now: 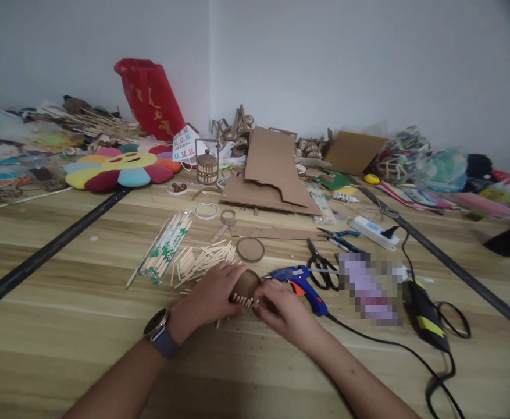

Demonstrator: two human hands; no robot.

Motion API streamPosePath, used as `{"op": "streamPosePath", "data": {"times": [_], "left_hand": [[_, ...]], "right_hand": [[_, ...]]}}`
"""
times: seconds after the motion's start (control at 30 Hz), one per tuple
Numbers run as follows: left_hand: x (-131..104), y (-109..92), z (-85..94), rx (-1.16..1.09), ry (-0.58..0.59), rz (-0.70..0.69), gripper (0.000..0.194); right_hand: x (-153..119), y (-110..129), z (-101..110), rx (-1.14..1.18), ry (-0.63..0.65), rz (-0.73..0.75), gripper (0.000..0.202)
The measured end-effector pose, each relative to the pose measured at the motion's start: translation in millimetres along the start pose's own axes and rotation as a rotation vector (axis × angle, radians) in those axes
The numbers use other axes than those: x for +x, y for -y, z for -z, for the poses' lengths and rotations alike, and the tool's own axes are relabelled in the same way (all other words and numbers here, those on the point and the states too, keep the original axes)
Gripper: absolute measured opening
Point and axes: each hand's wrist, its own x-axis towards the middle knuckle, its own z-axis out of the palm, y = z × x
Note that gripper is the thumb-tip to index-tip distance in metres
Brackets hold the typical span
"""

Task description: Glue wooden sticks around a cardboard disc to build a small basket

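My left hand [213, 294] is wrapped round a small round cardboard piece [246, 285] with short wooden sticks standing along its near edge. At its right side my right hand [281, 308] has its fingertips pinched together by the last sticks; what they hold is too small to make out. Just beyond lies a blue hot glue gun [300, 282] with an orange trigger, its nozzle close to the cardboard piece. A pile of short sticks [204, 259] is spread behind my left hand. Farther back lies a cardboard disc [250, 249] with a notched rim.
Black scissors [318, 265], pliers [339, 235] and a white power strip [373, 231] lie to the right. A black and yellow tool [429, 317] trails a cord. Packed sticks [167, 247] lie left, cardboard sheets [270, 166] behind, beside a lidded stick-built container [207, 167].
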Motion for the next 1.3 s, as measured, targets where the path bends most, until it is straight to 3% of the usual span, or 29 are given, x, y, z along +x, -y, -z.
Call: {"op": "streamPosePath", "data": {"times": [1.1,1.23,1.3], "left_hand": [[2,-7,4.3,-0.073,0.001,-0.001,0.058],[1,-6,5.0,-0.050,0.029,0.008,0.062],[0,-6,5.8,-0.048,0.038,0.003,0.065]], "right_hand": [[-4,-4,-6,-0.078,-0.025,0.054,0.012],[-5,-2,-2,-0.135,-0.002,0.000,0.011],[-5,-1,6,-0.152,-0.016,-0.031,0.021]]}}
